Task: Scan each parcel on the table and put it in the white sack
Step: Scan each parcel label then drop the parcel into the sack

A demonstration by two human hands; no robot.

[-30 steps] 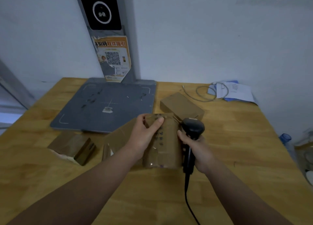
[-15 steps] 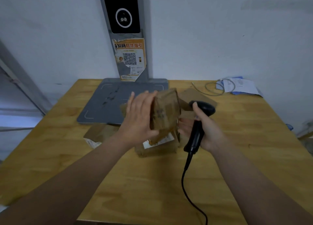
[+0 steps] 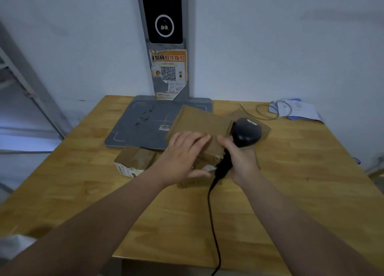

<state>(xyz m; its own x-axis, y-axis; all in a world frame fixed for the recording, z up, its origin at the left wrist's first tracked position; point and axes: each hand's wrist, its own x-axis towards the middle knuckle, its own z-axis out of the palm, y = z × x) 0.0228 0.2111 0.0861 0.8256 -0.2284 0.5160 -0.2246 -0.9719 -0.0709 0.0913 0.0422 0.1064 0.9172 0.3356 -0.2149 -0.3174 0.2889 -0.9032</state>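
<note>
You worked in dim, bluish light with faint shadows. Motion blur smeared your left hand (image 3: 182, 157); the black scanner (image 3: 246, 134) showed almost no detail. The wide lens bowed the desk (image 3: 311, 172) edges.

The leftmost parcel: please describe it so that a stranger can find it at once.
On the wooden table, find the grey pad at the back. The leftmost parcel lies at the pad's near edge. It alone sits left of the left hand, with a white printed strip in front.
</note>
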